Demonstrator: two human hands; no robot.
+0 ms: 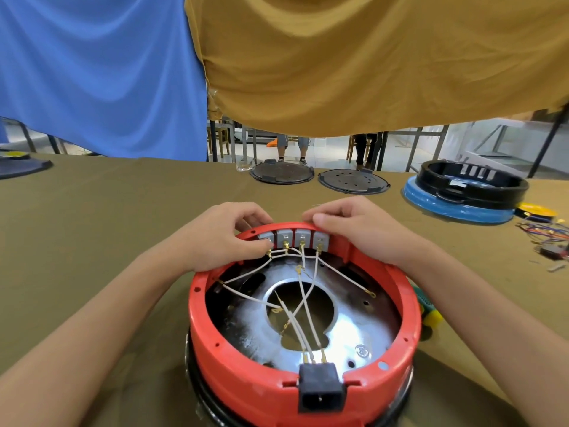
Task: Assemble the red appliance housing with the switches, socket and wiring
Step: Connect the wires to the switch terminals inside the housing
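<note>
Your left hand [226, 238] curls over the red housing's [234, 352] far rim, thumb pressing the leftmost of four grey switches [293, 238]. Your right hand [354, 232] grips the rim beside the rightmost switch. White wires [303, 306] cross the metal plate [348, 334] toward the black socket [320, 388] on the near rim, all resting on the olive tablecloth [107, 211].

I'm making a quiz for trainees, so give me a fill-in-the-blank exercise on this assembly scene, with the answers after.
1. The row at the far wall of the red housing holds ____ grey switches.
2. The black socket sits in the housing's ____ edge.
3. The wires inside are ____ in colour.
4. The left hand and right hand rest at the housing's ____ rim.

Answers: four; near; white; far
</note>
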